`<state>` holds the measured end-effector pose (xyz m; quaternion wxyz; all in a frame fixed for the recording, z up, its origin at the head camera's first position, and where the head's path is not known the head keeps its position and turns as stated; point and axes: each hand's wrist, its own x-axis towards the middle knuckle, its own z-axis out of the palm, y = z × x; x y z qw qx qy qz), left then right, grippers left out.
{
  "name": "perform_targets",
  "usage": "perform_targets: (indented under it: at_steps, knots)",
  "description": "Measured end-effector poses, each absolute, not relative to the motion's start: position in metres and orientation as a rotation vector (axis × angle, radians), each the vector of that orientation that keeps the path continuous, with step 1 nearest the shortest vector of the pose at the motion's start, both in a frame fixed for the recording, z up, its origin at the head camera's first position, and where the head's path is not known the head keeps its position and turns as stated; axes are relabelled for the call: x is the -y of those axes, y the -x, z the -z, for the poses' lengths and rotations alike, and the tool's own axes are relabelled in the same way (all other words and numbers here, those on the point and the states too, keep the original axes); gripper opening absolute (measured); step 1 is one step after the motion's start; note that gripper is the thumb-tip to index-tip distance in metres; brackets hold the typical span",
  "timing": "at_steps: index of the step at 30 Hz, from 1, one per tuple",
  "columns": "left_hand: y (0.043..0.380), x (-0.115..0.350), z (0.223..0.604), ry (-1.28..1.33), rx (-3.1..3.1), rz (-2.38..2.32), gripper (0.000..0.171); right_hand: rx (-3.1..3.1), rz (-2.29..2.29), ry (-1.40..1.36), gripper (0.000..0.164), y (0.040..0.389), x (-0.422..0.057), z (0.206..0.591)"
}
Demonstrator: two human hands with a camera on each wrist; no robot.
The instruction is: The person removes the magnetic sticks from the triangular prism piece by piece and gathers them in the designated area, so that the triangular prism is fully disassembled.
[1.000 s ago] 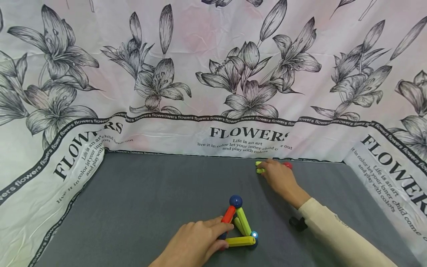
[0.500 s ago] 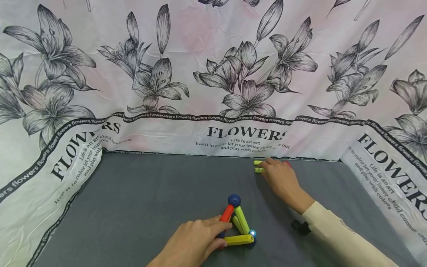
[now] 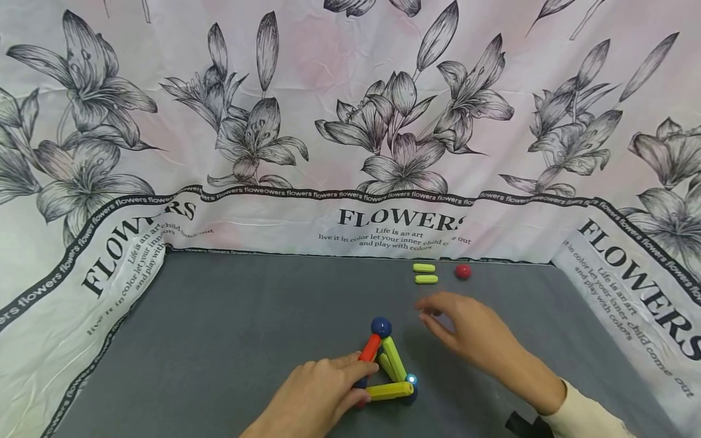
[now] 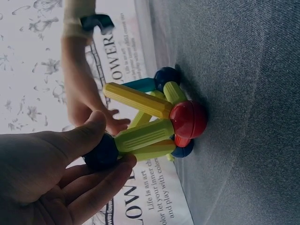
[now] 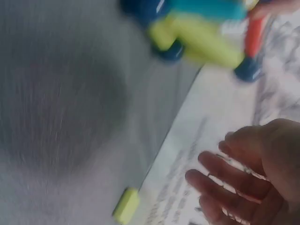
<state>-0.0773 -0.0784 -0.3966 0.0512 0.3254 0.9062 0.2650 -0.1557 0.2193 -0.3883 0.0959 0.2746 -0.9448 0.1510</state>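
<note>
A frame of toy building rods and balls stands on the grey surface, with a dark blue ball (image 3: 381,327) on top. It has a red rod (image 3: 370,348), a yellow rod (image 3: 390,391), several lime-green rods (image 4: 144,135), a teal rod (image 4: 140,85) and a red ball (image 4: 188,119). My left hand (image 3: 314,392) steadies it from the left, thumb and fingers pinching another dark blue ball (image 4: 101,152) at a rod's end. To the right of the frame, my right hand (image 3: 476,328) hovers with loosely bent fingers. Nothing shows between them in the right wrist view.
Two loose lime-green rods (image 3: 425,274) lie at the back of the grey surface (image 3: 246,316), with a loose red ball (image 3: 462,272) to their right. A flower-printed cloth (image 3: 306,134) hangs behind and along both sides.
My right hand has drawn back from the loose rods toward me, uncovering them and the red ball. My left hand keeps its hold on the frame.
</note>
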Motion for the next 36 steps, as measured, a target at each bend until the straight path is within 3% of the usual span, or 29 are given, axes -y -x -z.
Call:
perform_targets:
  at_steps: [6, 14, 29, 36]
  knots:
    - [0.078, 0.078, 0.396, -0.986, -2.762, -0.804, 0.035, 2.874, -0.606, -0.92, 0.031, 0.115, -0.219, 0.381]
    - [0.078, 0.076, 0.394, -0.984, -2.735, -0.82, 0.036, 2.872, -0.82, -0.969, 0.039, 0.087, -0.221, 0.405]
    - [0.077, 0.079, 0.396, -0.954, -2.725, -0.799, 0.037, 2.955, -1.049, -1.019, 0.032, 0.084, -0.209, 0.429]
    - [0.077, 0.079, 0.396, -0.949, -2.736, -0.794, 0.037, 2.871, -0.964, -1.02, 0.038, 0.083, -0.204, 0.436]
